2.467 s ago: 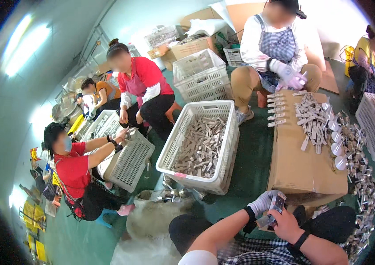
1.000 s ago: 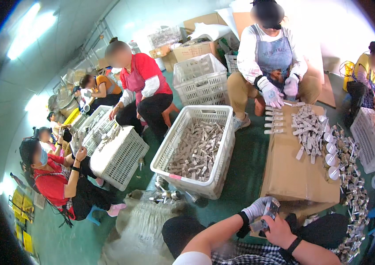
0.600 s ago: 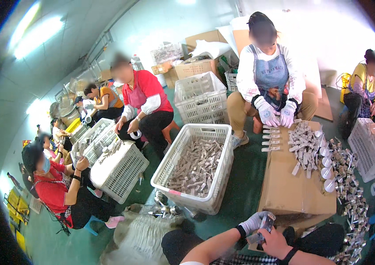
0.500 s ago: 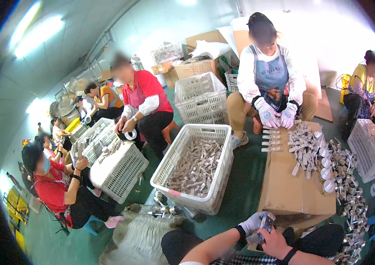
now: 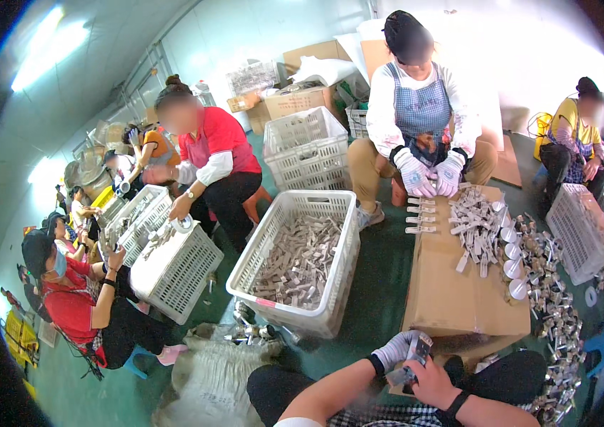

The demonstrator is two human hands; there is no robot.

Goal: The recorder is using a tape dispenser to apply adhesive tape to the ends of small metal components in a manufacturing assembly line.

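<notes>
My left hand [image 5: 394, 350], in a white knit glove, and my bare right hand [image 5: 431, 382] meet at the bottom of the view, over my lap. Together they grip a small dark and silver metal part [image 5: 416, 354]. Just beyond them lies a flat cardboard box [image 5: 451, 302] used as a work surface. On its far half sits a pile of small silver metal pieces [image 5: 474, 226], with a row of round white caps [image 5: 511, 257] beside it. A large white plastic basket [image 5: 341, 274] filled with more metal pieces stands to the left of the box.
A person in a blue apron and white gloves [image 5: 419, 128] sits across the box, hands at its far edge. More seated people work at white baskets [image 5: 174, 274] on the left and another basket [image 5: 578, 231] on the right. A grey sack [image 5: 213, 377] lies near my knee.
The view has tilted up, so my hands sit lower in it, still closed on the small part. The person opposite has leaned forward and brought both gloved hands down to the box.
</notes>
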